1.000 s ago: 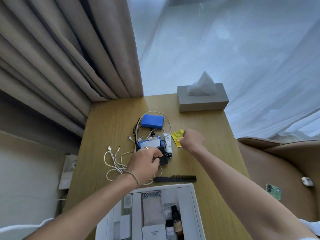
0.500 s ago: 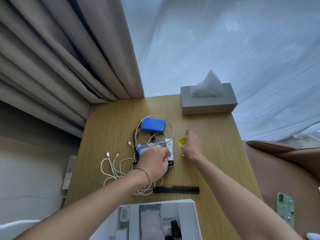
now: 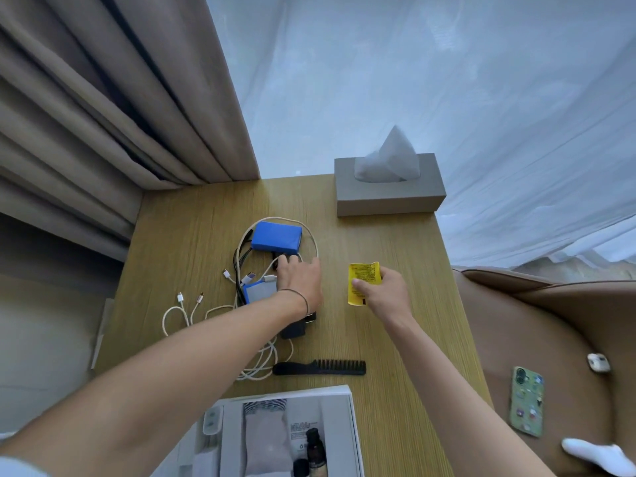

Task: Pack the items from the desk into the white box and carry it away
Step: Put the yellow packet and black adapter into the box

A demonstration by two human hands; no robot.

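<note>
On the wooden desk lies a tangle of white cables around a blue box, a flat blue-grey pack and a black charger. My left hand lies palm down over this pile, fingertips just short of the blue box; what is under the palm is hidden. My right hand pinches a yellow sachet just above the desk. A black comb lies in front of the white box, which stands open at the near edge and holds bottles and packets.
A grey tissue box stands at the desk's far right corner. Beige curtains hang at the left. Right of the desk, a brown chair carries a green phone and a small white case.
My right hand has picked the yellow sachet up and drawn it to the right. My left hand has left the black charger and reached forward toward the blue box.
</note>
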